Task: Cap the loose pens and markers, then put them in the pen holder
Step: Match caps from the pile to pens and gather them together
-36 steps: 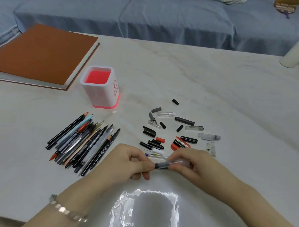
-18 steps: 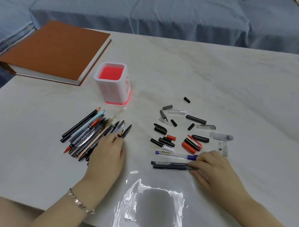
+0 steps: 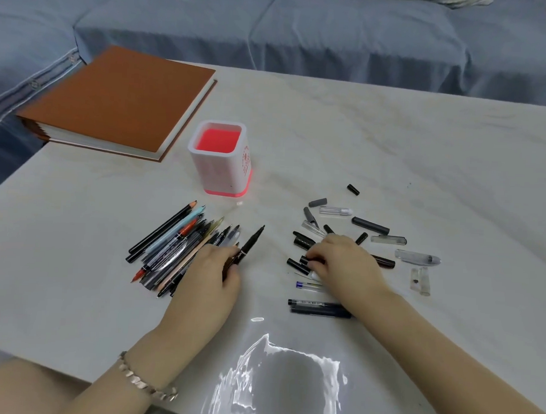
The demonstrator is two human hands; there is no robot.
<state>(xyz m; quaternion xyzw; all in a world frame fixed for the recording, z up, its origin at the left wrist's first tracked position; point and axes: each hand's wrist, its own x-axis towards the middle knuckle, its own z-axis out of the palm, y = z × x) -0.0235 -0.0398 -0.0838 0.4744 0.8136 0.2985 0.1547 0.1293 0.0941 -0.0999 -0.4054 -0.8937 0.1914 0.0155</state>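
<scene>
head view: the left hand (image 3: 212,279) lies at the near right edge of the loose pile of uncapped pens and pencils (image 3: 173,246) on the pale marbled desk (image 3: 408,156). its fingers (image 3: 230,258) are curled round the near end of a slim black marker (image 3: 251,242), which is angled clear of the pile. the marker's long axis runs from near-left to far-right, with the bare tip pointing away from me. the right hand (image 3: 344,263) is down in the scatter of loose caps (image 3: 371,225) with its fingers bent tight. i read them as pinching a short black cap (image 3: 304,259) at the scatter's left edge, though the pads are hidden. that cap sits to the right of the marker's tip and apart from it, so i judge the next move brings the 2 together along the marker's axis. 2 capped dark pens (image 3: 319,309) lie side by side on the near side of the right hand. the white square pen holder with a red inside (image 3: 218,170) stands upright beyond the pile, nearer the left hand. a brown hardcover book (image 3: 120,97) lies at the far left.
</scene>
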